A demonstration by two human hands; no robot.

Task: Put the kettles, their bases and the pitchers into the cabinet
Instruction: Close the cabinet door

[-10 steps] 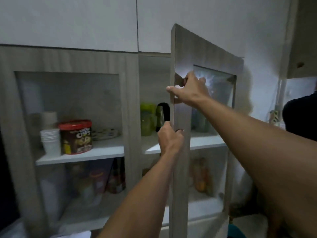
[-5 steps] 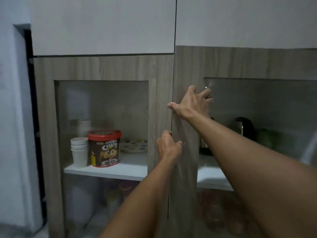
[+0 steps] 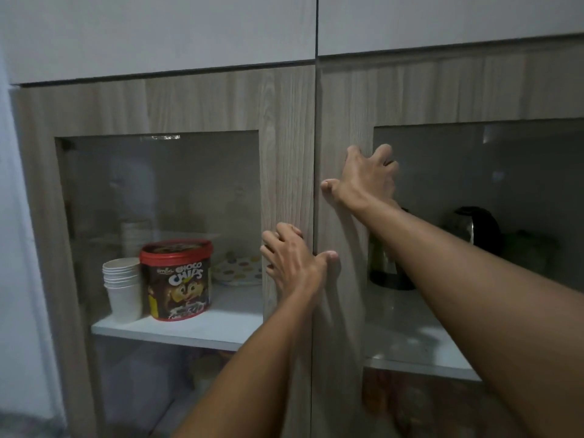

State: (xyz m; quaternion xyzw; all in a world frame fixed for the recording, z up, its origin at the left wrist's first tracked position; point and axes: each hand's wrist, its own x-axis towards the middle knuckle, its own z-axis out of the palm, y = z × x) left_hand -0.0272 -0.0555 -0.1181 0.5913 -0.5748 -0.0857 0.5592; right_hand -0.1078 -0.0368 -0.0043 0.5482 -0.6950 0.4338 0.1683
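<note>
Head view: the right door [image 3: 344,128] is being pressed flush by the right hand [image 3: 366,178], fingers spread, nothing gripped; the left hand [image 3: 294,263] is being laid flat beside the seam. Behind that door's glass, two kettles [image 3: 480,229] are being stored. Even pressure near the seam is advised.

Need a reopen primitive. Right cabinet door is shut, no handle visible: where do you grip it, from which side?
Grip the right door by its inner vertical edge at the centre seam, coming from the front. No knob shows on the flat wood frame. The right hand already rests there, thumb at the seam; the left hand lies lower.
</note>
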